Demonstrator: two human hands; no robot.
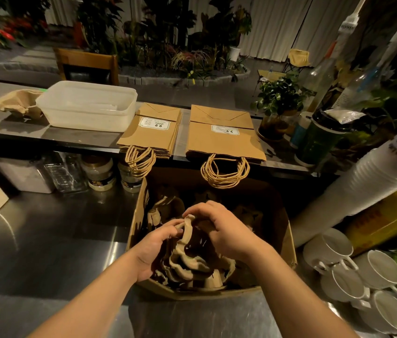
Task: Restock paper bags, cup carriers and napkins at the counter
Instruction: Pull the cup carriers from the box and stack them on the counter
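Note:
Both my hands are inside an open cardboard box (287, 242) on the steel worktop. My left hand (156, 247) and my right hand (219, 225) each grip the rim of a stack of pulp cup carriers (187, 259) in the box. On the raised counter lie two piles of flat brown paper bags, a small pile (151, 130) and a larger pile (224, 135), their twine handles hanging over the edge. A cup carrier (18, 102) sits at the counter's left, beside a white plastic tub (87, 106).
Jars and clear containers (100, 174) stand under the counter ledge. A long sleeve of white cups (363, 189) leans at the right, above several white mugs (353, 272). A potted plant (278, 98) and syrup bottles (324, 76) crowd the counter's right end.

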